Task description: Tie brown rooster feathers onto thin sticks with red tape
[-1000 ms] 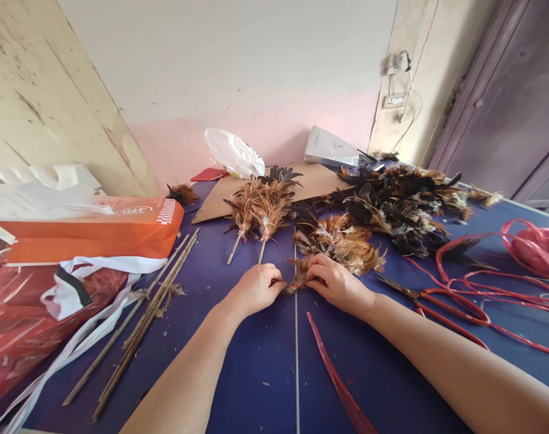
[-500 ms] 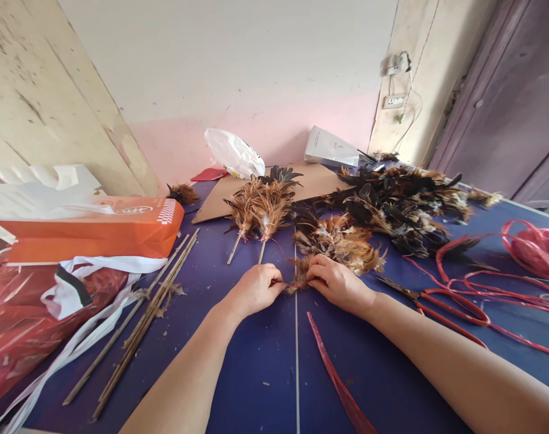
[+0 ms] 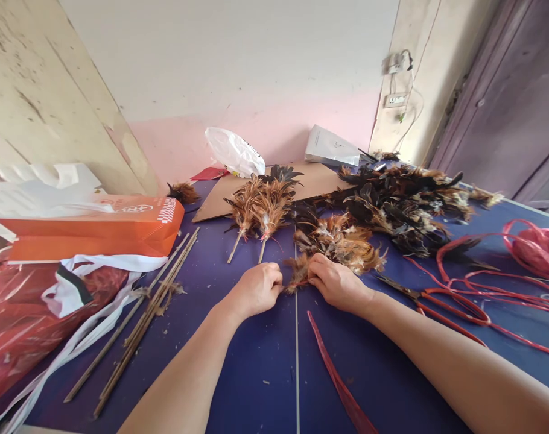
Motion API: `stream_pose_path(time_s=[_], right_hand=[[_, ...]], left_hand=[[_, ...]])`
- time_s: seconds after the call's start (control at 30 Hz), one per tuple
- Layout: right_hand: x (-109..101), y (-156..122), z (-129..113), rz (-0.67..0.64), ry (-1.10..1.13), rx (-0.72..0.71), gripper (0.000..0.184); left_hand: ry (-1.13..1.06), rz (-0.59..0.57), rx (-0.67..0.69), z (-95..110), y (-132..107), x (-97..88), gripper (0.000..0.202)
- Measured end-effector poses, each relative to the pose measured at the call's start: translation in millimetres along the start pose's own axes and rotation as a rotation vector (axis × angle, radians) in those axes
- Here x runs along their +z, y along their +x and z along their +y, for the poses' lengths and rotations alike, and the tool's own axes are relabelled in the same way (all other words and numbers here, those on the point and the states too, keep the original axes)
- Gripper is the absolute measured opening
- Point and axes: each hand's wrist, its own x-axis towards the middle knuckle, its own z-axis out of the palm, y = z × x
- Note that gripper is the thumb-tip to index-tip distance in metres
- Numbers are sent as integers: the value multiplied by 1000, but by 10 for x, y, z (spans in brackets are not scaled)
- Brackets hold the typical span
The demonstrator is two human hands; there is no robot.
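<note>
Between my two hands lies a small tuft of brown feathers, just above the blue tabletop. My left hand is closed in a pinch at the tuft's left end, its fingertips mostly hidden. At the other end, my right hand pinches the same tuft with curled fingers. Right behind it spreads a loose heap of tan and brown feathers. Two feather bunches on sticks, bound with red string, lie beyond my left hand. A flat red plastic strip runs along the table nearer to me.
Thin sticks lie at left, beside an orange paper bag and a red plastic bag. At right are scissors, tangled red plastic twine and a big pile of dark feathers. Cardboard lies behind.
My left hand has shifted slightly left, away from the right hand. More of the feather tuft shows between them, and it fans out upward. Other things stay in place.
</note>
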Motion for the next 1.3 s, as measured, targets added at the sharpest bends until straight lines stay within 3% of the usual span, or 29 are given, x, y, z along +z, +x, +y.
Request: stream_pose_path(time_s=[0.27, 0.43, 0.5, 0.63, 0.73, 0.9, 0.97, 1.13, 1.3], right_hand=[[10, 3, -6, -37, -35, 36, 11], [-88, 53, 73, -8, 313, 58, 8], [-155, 78, 132, 70, 512, 199, 21], [-227, 104, 229, 413, 789, 505, 38], [-218, 106, 243, 538, 876, 554, 38], [-203, 108, 206, 545, 923, 581, 35], [-212, 110, 205, 550, 931, 585, 34], [-213, 112, 252, 585, 931, 606, 34], [-147, 105, 288, 585, 901, 608, 36]], left_hand=[[102, -26, 41, 55, -4, 10, 24], [-40, 6, -114, -65, -11, -43, 16], [-117, 99, -189, -90, -4, -73, 21], [-131, 299, -265, 12, 24, -61, 33], [-91, 215, -253, 135, 36, 27, 26], [-57, 128, -261, 205, 36, 139, 12], [-106, 166, -254, 195, 39, 128, 8], [-387, 426, -362, 77, 61, 69, 17], [-638, 472, -527, -144, 103, 179, 25]])
